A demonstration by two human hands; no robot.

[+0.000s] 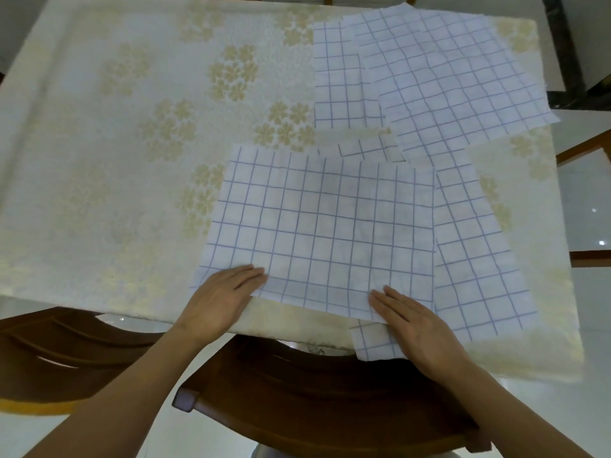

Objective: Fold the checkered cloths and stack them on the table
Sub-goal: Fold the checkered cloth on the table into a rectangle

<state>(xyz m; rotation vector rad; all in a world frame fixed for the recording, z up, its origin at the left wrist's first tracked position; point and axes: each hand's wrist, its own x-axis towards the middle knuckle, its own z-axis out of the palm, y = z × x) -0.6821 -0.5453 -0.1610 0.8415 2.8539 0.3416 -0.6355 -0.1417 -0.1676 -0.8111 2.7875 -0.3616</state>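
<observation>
Both hands flat, fingers extended, gripping nothing: left hand (222,294) and right hand (417,328) press near cloth (317,226) corners on table (99,160).

Two bare forearms entered the view from the bottom edge, both uncovered along their full visible length, with no sleeve hem or cuff showing on either. The slender, bare left hand (224,294) wore no ring, glove or bandage, and its wrist carried no watch or bracelet. The slender, bare right hand (417,328) was equally unadorned, with a plain wrist and no jewellery. The fingers of both hands were long and narrow; the nails, where visible, looked short and unpainted. No markings showed on either forearm.
</observation>
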